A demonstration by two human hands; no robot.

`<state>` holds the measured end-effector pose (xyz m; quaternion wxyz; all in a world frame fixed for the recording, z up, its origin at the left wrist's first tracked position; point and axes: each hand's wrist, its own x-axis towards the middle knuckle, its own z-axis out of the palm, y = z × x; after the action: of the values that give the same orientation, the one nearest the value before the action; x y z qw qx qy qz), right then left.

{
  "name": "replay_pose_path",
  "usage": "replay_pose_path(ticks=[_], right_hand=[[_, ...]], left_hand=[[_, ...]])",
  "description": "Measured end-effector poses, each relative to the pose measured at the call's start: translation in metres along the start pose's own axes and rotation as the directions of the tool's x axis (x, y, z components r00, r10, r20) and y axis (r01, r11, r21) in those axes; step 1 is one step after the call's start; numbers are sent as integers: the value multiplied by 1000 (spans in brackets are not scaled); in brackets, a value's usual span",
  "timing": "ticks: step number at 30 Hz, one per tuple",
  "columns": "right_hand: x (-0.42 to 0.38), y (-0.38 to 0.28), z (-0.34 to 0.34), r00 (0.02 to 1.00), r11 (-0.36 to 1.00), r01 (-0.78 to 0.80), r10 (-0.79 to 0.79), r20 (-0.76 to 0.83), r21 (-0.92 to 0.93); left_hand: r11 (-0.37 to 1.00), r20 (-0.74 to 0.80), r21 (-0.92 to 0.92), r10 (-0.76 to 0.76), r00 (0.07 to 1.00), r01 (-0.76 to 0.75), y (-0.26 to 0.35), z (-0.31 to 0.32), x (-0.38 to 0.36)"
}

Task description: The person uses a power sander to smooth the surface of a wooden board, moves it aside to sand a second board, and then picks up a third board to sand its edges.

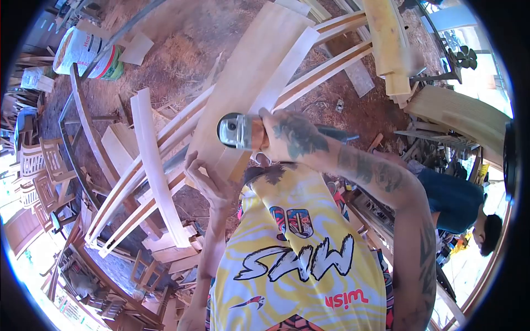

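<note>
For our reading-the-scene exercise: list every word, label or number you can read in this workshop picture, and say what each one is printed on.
"wish", in red, upside down: on the yellow and white patterned sleeveless shirt.
Large black-outlined white letters, upside down, on the same shirt: too stylised to read surely.
Print on the white sack with green and red bands: too blurred to read.
Silver-headed angle grinder in the right hand: no readable label.

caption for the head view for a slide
Right hand holds an angle grinder on a wooden board; left hand steadies it.
</note>
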<state>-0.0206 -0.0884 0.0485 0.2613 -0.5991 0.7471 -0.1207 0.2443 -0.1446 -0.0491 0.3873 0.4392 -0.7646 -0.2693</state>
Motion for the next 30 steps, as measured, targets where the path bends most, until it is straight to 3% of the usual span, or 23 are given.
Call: replay_pose_path(ticks=[2, 3, 5, 6, 9, 12, 16, 17, 19, 22, 24, 27, 30], right_hand=[[11, 22, -8, 994, 995, 5, -15, -107, -96], [19, 31, -29, 995, 991, -95, 93, -26, -90], [37, 72, -50, 978, 968, -206, 200, -53, -144], [37, 91, -63, 980, 986, -126, 107, -168, -112], [49, 139, -104, 968, 973, -199, 177, -176, -113], [51, 180, -140, 939, 956, -284, 260, -225, -78], [82, 218, -154, 814, 838, -518, 421, -400, -172], [80, 228, -169, 814, 816, -559, 504, -288, -151], [66, 233, -180, 786, 818, -574, 544, -293, -20], [46, 265, -191, 832, 876, -405, 473, -292, 264], [31, 265, -136, 718, 901, -283, 426, -550, 328], [-11, 206, -141, 756, 796, -417, 571, -318, 439], [-26, 168, -119, 821, 842, -381, 498, -281, 381]], left_hand=[[999, 12, 20, -31, 999, 31, -3, 2, -3], [998, 13, 29, -48, 999, 48, -4, 3, -4], [995, 122, 102, -23, 992, 10, 5, 2, 1], [990, 179, 138, -15, 984, -10, 9, 2, 3], [929, 265, 355, 6, 964, -104, 19, 8, 7], [916, 275, 386, 1, 962, -111, 17, 10, 6], [906, 300, 399, 14, 954, -139, 25, 11, 7], [909, 314, 389, 21, 949, -149, 28, 11, 7], [904, 363, 385, 36, 931, -185, 30, 6, 3], [887, 409, 390, 72, 909, -246, 27, 12, 4], [880, 404, 392, 98, 910, -269, 38, 8, 12], [909, 408, 382, -5, 913, -166, 39, -2, 26], [935, 309, 354, -90, 947, -27, 46, -2, 46]])
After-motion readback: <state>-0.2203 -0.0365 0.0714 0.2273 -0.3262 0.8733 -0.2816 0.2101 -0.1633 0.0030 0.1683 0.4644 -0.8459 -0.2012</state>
